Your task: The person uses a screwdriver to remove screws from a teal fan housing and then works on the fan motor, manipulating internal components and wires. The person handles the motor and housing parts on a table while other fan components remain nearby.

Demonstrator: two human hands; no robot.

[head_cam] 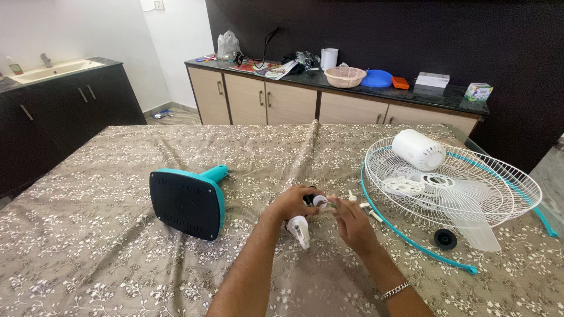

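My left hand (292,203) grips a small white plastic fan part (299,229) with a dark round end, held just above the floral tablecloth. Close to it on the right, my right hand (352,222) pinches a thin pale piece near that dark end; I cannot tell what the piece is. A teal and black fan base (189,201) lies on its side to the left of my hands. To the right lie a white wire fan grille (470,176), a white cylindrical motor cover (418,149) resting on it, clear fan blades (470,220) and a teal rim ring (405,235).
A small black round cap (445,238) sits near the grille. Small white pieces (370,210) lie by my right hand. A counter (329,82) at the back carries a pink bowl, a blue lid, boxes and clutter. A sink cabinet (53,105) stands at the far left.
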